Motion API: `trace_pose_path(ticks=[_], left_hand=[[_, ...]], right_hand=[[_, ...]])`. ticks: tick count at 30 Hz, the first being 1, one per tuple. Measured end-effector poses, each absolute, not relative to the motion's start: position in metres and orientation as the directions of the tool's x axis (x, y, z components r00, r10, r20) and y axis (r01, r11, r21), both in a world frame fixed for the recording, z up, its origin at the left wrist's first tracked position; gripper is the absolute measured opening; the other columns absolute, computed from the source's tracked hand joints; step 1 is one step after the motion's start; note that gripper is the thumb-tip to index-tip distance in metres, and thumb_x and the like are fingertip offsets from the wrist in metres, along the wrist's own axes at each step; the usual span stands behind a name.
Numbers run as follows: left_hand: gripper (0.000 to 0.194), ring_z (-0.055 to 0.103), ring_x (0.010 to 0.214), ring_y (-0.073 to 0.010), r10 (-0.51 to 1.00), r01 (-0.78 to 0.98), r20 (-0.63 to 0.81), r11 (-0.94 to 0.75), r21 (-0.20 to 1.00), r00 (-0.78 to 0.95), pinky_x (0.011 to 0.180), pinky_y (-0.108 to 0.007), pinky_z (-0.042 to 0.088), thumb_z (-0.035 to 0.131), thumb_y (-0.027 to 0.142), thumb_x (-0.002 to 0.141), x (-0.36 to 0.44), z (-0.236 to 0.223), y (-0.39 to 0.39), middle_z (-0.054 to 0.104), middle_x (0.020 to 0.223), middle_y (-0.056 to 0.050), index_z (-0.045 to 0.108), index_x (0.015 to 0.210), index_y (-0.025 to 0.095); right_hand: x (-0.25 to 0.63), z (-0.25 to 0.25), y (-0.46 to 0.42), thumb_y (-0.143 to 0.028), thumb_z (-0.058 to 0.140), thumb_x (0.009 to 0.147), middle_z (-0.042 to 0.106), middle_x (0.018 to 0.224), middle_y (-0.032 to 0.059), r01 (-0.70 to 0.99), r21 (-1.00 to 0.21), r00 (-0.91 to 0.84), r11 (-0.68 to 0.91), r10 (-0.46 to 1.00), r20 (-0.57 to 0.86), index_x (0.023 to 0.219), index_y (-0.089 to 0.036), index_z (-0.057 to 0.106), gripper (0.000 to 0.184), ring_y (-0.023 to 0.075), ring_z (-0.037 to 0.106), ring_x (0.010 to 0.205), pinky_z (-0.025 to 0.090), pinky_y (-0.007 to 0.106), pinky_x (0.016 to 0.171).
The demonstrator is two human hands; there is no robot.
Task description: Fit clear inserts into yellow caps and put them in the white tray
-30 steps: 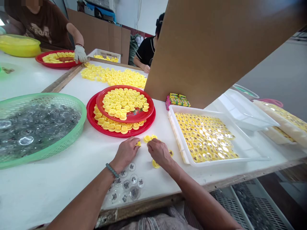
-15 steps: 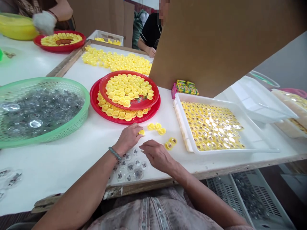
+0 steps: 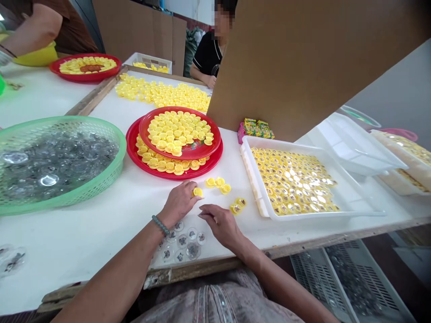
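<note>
My left hand (image 3: 179, 202) pinches a small round yellow plastic cup (image 3: 197, 192) between thumb and fingers. Just to its right, my right hand (image 3: 220, 224) has thumb and forefinger pressed together; anything between them is too small or hidden to make out. Several clear round plastic discs with dark printed figures (image 3: 182, 241) lie on the table below my hands, some of them partly hidden by my left wrist. Beyond my hands is a loose group of yellow cups (image 3: 220, 181). Right of these lie a few yellow pieces with printed faces (image 3: 236, 207), touching one another.
Left stands a green basket (image 3: 114, 168) of clear discs. Two stacked red trays (image 3: 215, 152) hold yellow cups. A white tray (image 3: 266, 211) of printed pieces sits right, before a cardboard panel (image 3: 286, 67). Co-workers (image 3: 206, 56) sit across the table; its wooden edge (image 3: 188, 272) is near me.
The view has shifted slightly. One clear disc near my right fingertips is no longer visible. The yellow cup in my left hand shows more. At far left, a co-worker's gloved hand has moved left.
</note>
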State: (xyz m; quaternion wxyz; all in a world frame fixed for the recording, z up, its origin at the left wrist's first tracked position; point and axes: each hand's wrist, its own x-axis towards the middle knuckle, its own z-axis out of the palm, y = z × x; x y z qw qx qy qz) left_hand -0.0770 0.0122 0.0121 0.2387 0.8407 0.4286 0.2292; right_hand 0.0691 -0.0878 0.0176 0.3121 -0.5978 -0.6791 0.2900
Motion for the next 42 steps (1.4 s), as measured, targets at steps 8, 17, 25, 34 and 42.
trace_pose_path(ticks=[8,17,25,34,42], left_hand=[[0.026,0.056,0.063,-0.0143,0.871,0.191,-0.016,-0.090,0.977,0.492,0.060,-0.024,0.044,0.053,0.037,0.082,-0.074,0.031,-0.004,0.066,0.078,-0.003,0.068,0.090,0.018],[0.028,0.048,0.062,-0.0116,0.880,-0.055,-0.177,0.224,0.973,0.441,0.058,-0.023,0.039,0.070,0.040,0.068,-0.064,0.028,-0.013,0.063,0.074,-0.004,0.068,0.082,0.015],[0.025,0.050,0.064,-0.0103,0.856,-0.178,-0.219,0.335,0.925,0.469,0.061,-0.024,0.040,0.071,0.033,0.068,-0.067,0.031,-0.011,0.063,0.079,-0.002,0.065,0.085,0.015],[0.021,0.048,0.061,-0.0083,0.790,-0.235,-0.318,0.493,0.838,0.524,0.057,-0.021,0.037,0.074,0.031,0.064,-0.067,0.030,-0.011,0.061,0.073,-0.001,0.068,0.077,0.015],[0.018,0.046,0.056,-0.0079,0.745,-0.089,-0.359,0.486,0.870,0.562,0.055,-0.021,0.035,0.071,0.028,0.065,-0.075,0.031,-0.002,0.060,0.064,-0.001,0.066,0.070,0.012]], right_hand=[[0.077,0.035,-0.070,-0.038,0.066,0.074,0.066,0.071,0.0019,-0.182,-0.971,0.255,-0.152,0.947,-0.196,0.080,-0.017,0.064,0.022,0.0134,0.061,0.068,0.049,0.027,0.068],[0.064,0.036,-0.062,-0.032,0.072,0.069,0.060,0.072,-0.0004,-0.549,-0.830,0.234,-0.100,0.935,-0.267,0.075,-0.017,0.063,0.019,0.0084,0.052,0.062,0.043,0.021,0.058],[0.066,0.030,-0.066,-0.036,0.067,0.074,0.058,0.066,-0.0002,-0.386,-0.911,0.203,-0.146,0.950,-0.239,0.072,-0.015,0.061,0.022,0.0093,0.048,0.061,0.037,0.022,0.058],[0.062,0.026,-0.063,-0.037,0.062,0.079,0.049,0.061,-0.0035,-0.362,-0.931,0.241,-0.057,0.958,-0.153,0.072,-0.019,0.057,0.020,0.0091,0.040,0.057,0.035,0.023,0.057],[0.083,0.029,-0.073,-0.024,0.060,0.081,0.058,0.106,0.0048,0.435,-0.892,0.165,0.120,0.964,0.210,0.112,-0.024,0.059,0.031,0.0138,0.056,0.084,0.046,0.027,0.076]])
